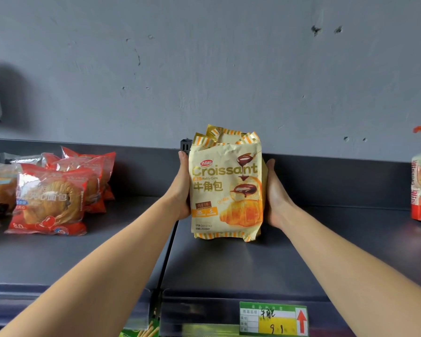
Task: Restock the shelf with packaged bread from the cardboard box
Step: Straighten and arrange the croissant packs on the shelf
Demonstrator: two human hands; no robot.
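A stack of yellow croissant packs [226, 188] is held upright on the dark shelf [228, 261], clamped between the left hand [183, 190] and the right hand [275, 195], each pressed flat against a side. Left of the croissant packs, red bread packs [50, 203] are lined up; below them, a price tag [273, 318] is fixed

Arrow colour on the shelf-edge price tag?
Red, on the green-and-yellow price tag; head view.

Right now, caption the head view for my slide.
Both hands, left and right, stand yellow croissant packets upright on the dark grey shelf.
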